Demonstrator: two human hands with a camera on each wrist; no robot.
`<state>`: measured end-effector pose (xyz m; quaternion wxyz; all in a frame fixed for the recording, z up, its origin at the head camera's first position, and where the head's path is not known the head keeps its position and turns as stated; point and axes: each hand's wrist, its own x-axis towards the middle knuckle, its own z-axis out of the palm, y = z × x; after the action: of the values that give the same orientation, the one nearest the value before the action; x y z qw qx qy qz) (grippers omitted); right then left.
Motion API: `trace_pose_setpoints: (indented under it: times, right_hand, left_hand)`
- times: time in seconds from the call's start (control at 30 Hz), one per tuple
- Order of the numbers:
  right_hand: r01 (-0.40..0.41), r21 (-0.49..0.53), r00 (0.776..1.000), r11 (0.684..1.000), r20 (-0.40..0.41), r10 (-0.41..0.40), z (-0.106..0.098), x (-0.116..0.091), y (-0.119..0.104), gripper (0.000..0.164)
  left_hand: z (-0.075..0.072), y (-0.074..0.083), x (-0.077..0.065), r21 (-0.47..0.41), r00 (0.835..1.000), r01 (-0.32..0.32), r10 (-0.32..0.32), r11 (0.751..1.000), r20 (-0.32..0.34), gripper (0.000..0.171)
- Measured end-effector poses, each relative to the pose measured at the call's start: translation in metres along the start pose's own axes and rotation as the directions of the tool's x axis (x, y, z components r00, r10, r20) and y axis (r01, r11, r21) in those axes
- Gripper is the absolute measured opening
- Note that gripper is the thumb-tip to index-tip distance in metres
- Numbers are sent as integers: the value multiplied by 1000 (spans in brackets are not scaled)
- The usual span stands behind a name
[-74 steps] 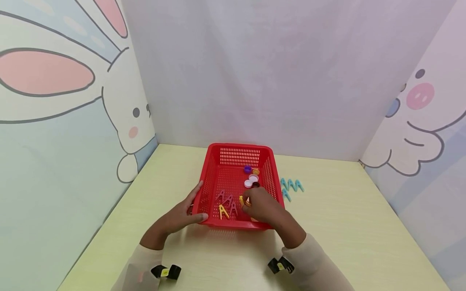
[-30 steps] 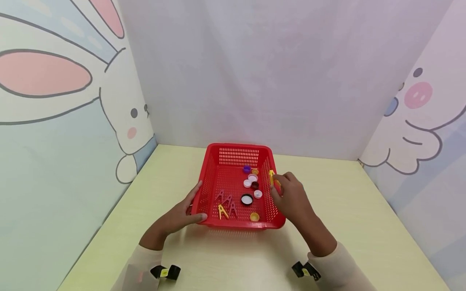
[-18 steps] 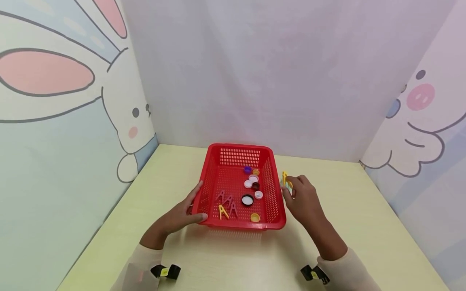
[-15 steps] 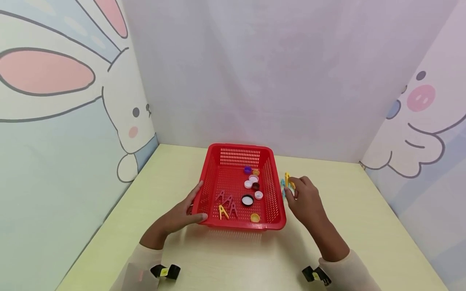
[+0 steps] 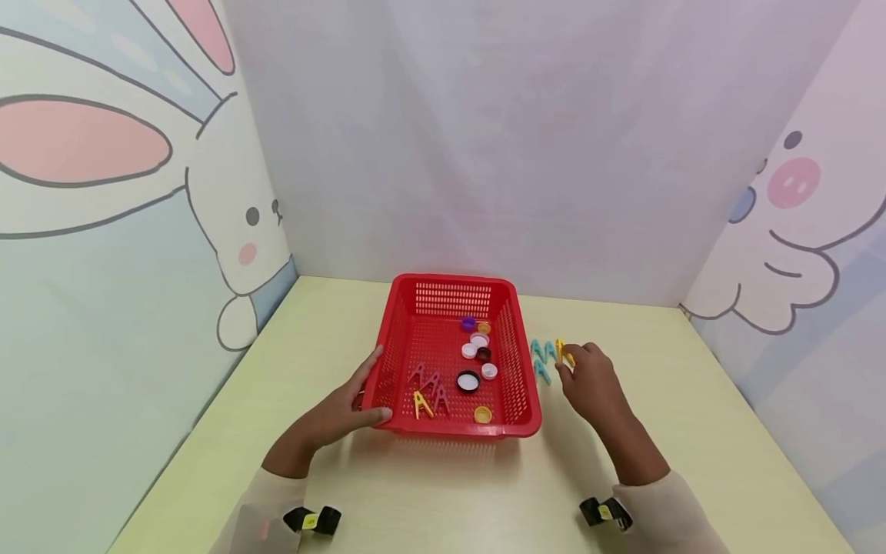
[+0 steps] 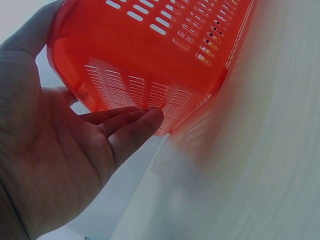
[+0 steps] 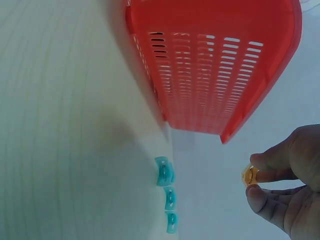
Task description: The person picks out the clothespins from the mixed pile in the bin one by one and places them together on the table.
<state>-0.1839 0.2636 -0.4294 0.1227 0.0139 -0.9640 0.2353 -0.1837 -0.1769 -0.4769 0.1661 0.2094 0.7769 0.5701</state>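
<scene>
My left hand (image 5: pixel 335 415) holds the front left corner of a red plastic basket (image 5: pixel 453 432), thumb over the rim and fingers along the outer wall (image 6: pixel 135 55). Right of the basket, my right hand (image 5: pixel 598 388) pinches a yellow clothespin (image 5: pixel 560 351) between thumb and fingertips. The right wrist view shows this yellow clothespin (image 7: pixel 249 176) raised above the table. Close by lie teal clothespins (image 5: pixel 541 371) on the tabletop, beside the basket's right wall. Inside the basket are pink clothespins (image 5: pixel 441 400) and another yellow clothespin (image 5: pixel 421 404), toward the front left.
Several bottle caps sit along the basket's right half, among them a black-rimmed cap (image 5: pixel 468 382), a yellow cap (image 5: pixel 482 415) and a purple cap (image 5: pixel 468 323). The pale wooden table (image 5: pixel 429 500) meets a grey backdrop (image 5: pixel 484 154) behind the basket.
My right hand has lifted the yellow clothespin out of the basket, over its right rim, and moved right to the teal clothespins. My left hand stays on the basket corner.
</scene>
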Motion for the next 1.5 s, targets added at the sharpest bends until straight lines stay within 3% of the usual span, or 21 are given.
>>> trace_pose_setpoints:
  times: [0.57,0.83,1.1,1.5]
  right_hand:
    - [22,-59,995,998,99,-16,29,16,35,35]
    - [37,-56,985,998,173,-27,33,17,41,35]
    - [-15,-67,975,998,218,30,35,19,44,37]
    - [-8,-70,972,998,234,24,41,19,48,30]
  left_hand:
    - [-1,2,-2,30,1000,-5,5,1000,0,121]
    - [-1,0,-1,35,1000,-7,7,999,5,121]
    - [-2,-1,0,35,1000,-18,17,999,14,119]
    - [-1,-2,0,30,1000,-8,7,1000,13,118]
